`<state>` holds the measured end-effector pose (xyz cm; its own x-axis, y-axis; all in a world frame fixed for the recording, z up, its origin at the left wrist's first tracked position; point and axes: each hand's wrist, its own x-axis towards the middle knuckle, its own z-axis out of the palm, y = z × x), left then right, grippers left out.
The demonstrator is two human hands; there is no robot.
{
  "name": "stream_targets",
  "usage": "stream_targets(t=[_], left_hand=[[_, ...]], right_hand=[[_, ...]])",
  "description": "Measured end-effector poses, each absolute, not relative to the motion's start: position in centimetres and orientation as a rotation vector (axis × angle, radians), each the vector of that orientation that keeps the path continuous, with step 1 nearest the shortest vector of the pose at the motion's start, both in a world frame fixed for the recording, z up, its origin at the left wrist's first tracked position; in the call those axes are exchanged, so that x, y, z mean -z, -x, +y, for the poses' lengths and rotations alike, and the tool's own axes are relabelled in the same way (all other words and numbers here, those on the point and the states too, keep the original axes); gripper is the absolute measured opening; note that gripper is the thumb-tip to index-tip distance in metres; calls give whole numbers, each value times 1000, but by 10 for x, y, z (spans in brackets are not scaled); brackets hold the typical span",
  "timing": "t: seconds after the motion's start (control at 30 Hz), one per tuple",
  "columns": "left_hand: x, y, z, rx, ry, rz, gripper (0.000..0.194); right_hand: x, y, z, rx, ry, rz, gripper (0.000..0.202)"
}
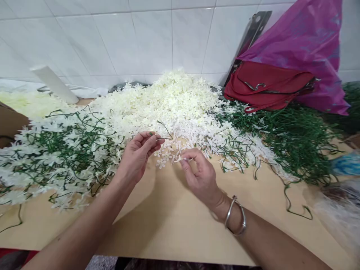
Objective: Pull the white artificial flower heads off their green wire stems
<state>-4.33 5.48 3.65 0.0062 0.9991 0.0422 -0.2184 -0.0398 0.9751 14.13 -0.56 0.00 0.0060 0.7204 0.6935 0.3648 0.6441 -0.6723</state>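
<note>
My left hand (pixel 137 153) is closed in a pinch on a thin green artificial flower stem (pixel 166 128), whose curved end sticks out past the fingertips. Apart from it on the right, my right hand (pixel 201 176) pinches a small white plastic flower piece (pixel 178 159) between thumb and forefinger. Just beyond the fingers, a few loose white petal pieces (pixel 161 163) lie on the table (pixel 168 213). Behind both hands rises a large heap of cream-white artificial petals (pixel 171 93). Thin white stamen-like pieces (pixel 191 135) lie at its front.
Assembled white flowers on green stems (pixel 75 150) are piled at left, near a white roll (pixel 56 84). Bare green stems (pixel 298 138) are heaped at right. A red bag (pixel 270 82) and a purple plastic bag (pixel 306 45) rest by the tiled wall. Clear plastic (pixel 340 213) lies right.
</note>
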Motion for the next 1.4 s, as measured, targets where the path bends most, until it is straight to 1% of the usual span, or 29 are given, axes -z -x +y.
stream_targets(t=[0.13, 0.3, 0.4, 0.57, 0.77, 1.07, 1.2, 1.4], left_hand=[[-26, 42, 35, -1295, -1007, 990, 36], [-13, 38, 27, -1240, -1175, 1002, 25], [-9, 40, 26, -1199, -1236, 1043, 25], [-12, 43, 26, -1180, -1292, 1044, 28], [-11, 44, 21, -1137, -1417, 1025, 23], [-8, 47, 19, -1038, -1721, 1021, 20], [-13, 49, 19, -1009, -1854, 1073, 18], [-7, 48, 19, -916, -1782, 1034, 22]], right_hand=[[-1, -146, 1, -512, 1023, -1466, 4], [0, -151, 5, -570, 1032, -1428, 2], [0, -152, 5, -670, 1022, -1402, 5], [-4, -150, 4, -972, 987, -1318, 12], [-4, -150, 4, -1170, 1006, -1283, 22], [-9, -150, 4, -1313, 985, -1320, 30], [-11, -151, 5, -1337, 1013, -1343, 31], [-7, -153, 8, -1450, 1041, -1331, 33]])
